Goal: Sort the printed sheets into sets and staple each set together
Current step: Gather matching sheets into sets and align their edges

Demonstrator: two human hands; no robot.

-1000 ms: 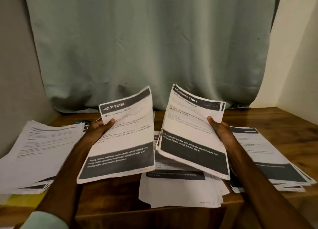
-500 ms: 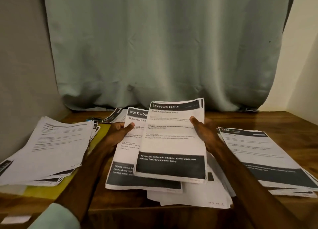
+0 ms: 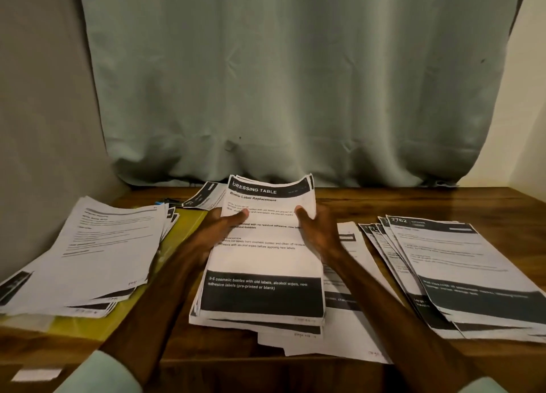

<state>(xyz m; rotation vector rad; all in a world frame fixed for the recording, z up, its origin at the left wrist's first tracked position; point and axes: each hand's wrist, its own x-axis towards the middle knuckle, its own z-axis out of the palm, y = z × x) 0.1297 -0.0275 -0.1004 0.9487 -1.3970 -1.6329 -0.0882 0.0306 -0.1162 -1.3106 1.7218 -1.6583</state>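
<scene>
A set of printed sheets headed "DRESSING TABLE" lies in the middle of the wooden table, on top of more loose sheets. My left hand grips the set's left edge, thumb on the top page. My right hand grips its right edge the same way. The far end of the set curls up off the pile. No stapler is plainly visible.
A stack of sheets lies at the left on a yellow folder. Another fanned stack headed "2762" lies at the right. A few sheets and a small dark and blue object sit near the curtain.
The two separate bundles, held apart a second ago, have been brought together into one set, with the "DRESSING TABLE" page on top, and lowered onto the middle pile.
</scene>
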